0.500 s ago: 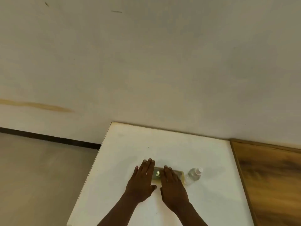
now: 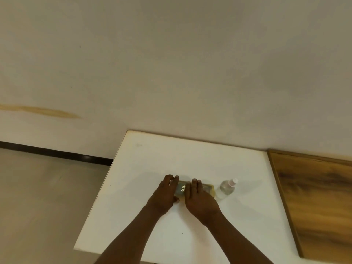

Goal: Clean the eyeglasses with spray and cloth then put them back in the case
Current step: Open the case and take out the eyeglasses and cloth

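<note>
White rectangular tabletop (image 2: 152, 164): one closed olive-green glasses case (image 2: 206, 188) is being gripped by left hand (image 2: 165, 193) and pressed by flat right hand (image 2: 200, 199); one clear plastic spray bottle (image 2: 227, 188) is standing just beside.

On the desk (image 2: 190, 155), bare white surface lies open at 12 o'clock of the case (image 2: 208, 188), up to the wall (image 2: 190, 73), and at 9 o'clock of the hands. At 3 o'clock the bottle (image 2: 227, 188) stands just beside the case, narrowing passage there; beyond it the top is bare as far as the wooden panel (image 2: 314, 197).
</note>
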